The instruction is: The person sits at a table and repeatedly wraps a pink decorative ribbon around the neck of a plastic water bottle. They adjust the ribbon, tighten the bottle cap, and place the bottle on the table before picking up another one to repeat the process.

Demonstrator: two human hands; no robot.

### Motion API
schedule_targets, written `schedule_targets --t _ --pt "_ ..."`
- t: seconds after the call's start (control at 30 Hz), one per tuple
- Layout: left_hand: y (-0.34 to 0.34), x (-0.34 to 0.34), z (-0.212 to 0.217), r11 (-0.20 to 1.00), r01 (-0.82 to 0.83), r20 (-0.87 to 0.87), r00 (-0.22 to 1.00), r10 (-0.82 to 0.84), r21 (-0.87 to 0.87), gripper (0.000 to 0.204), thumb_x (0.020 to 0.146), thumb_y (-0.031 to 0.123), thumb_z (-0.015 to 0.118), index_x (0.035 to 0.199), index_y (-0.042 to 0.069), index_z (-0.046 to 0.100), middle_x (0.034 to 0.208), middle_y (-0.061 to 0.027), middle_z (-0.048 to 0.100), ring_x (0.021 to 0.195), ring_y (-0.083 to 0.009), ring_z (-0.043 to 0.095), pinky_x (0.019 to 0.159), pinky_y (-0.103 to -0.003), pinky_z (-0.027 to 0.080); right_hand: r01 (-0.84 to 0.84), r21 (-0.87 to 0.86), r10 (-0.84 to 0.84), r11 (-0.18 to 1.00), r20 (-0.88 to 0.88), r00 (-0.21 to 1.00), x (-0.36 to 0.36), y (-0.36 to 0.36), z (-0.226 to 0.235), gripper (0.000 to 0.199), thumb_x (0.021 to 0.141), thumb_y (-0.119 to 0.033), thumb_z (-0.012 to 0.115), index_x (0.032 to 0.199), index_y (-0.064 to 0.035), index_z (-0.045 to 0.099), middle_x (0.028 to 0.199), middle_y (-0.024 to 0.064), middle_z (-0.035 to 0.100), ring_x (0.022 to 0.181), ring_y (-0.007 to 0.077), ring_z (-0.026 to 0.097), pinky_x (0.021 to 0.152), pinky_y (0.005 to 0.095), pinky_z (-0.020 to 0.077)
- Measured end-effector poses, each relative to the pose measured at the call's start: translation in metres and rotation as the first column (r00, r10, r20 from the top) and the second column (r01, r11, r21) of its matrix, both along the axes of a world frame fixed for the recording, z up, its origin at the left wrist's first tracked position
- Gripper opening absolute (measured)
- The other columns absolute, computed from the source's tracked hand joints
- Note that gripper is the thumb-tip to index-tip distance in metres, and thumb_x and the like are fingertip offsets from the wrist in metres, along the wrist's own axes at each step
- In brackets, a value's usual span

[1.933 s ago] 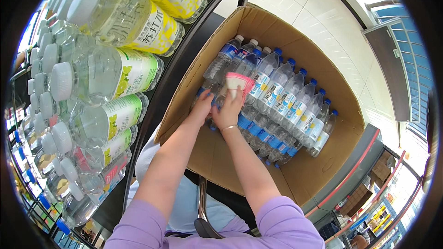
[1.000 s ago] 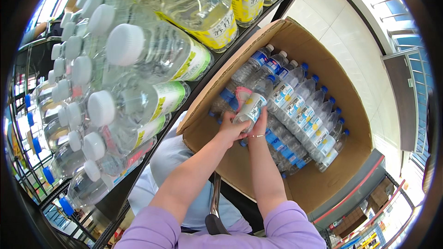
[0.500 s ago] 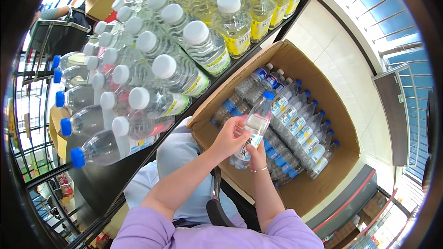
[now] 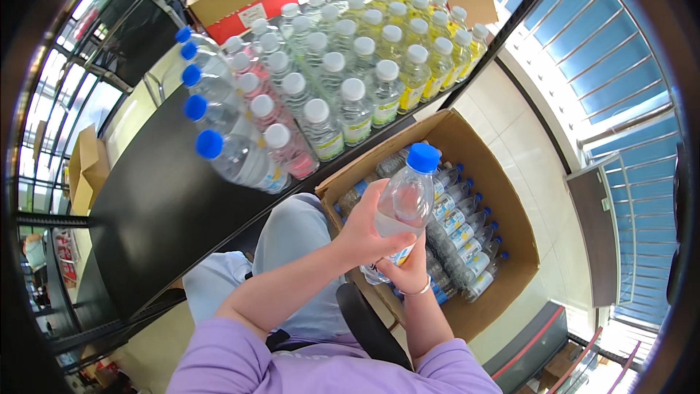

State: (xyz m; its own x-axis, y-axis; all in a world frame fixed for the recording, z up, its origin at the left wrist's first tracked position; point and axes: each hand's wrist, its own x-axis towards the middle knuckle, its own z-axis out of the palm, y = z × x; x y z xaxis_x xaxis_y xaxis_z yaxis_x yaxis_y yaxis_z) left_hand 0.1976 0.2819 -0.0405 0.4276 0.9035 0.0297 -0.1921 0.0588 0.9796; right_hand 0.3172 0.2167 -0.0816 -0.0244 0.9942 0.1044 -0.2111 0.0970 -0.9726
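Observation:
A clear plastic bottle (image 4: 405, 201) with a blue cap is held upright, slightly tilted, in front of me above the box. My left hand (image 4: 366, 228) is closed round its left side, thumb across the front. Lower down on its right side, my right hand (image 4: 410, 268) grips it too, the thumb pressed near the label. The fingers partly cover the label. Beneath my hands stands an open cardboard box (image 4: 503, 182) with several similar bottles (image 4: 461, 237) lying inside in rows, blue caps to the right.
On the black table (image 4: 164, 204) at left stand blue-capped bottles (image 4: 240, 160), pink-labelled bottles (image 4: 288, 149), green-labelled bottles (image 4: 354, 113) and yellow-labelled bottles (image 4: 412, 76), packed in rows. Behind them sits a red and brown carton (image 4: 244, 0). A metal railing (image 4: 620, 109) runs along the right. A person sits far left.
The bottle has come up closer to me, and both hands have shifted their grip on it. My view has tilted, showing more of the table and its back rows.

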Motion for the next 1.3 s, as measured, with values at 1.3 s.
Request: schedule_targets --t 1.3 --pt "-0.297 -0.215 0.061 0.79 -0.535 -0.196 0.776 0.6 0.299 0.084 0.056 0.024 0.077 0.125 0.006 0.034 0.089 -0.008 0.051 0.087 -0.0183 0.051 0.079 -0.031 0.041 -0.382 0.078 0.383 0.921 0.0 0.924 -0.179 -0.121 0.17 0.041 0.075 0.004 0.06 0.113 -0.0003 0.045 0.101 0.0047 0.056 0.094 0.0107 0.054 0.08 0.0256 0.0446"
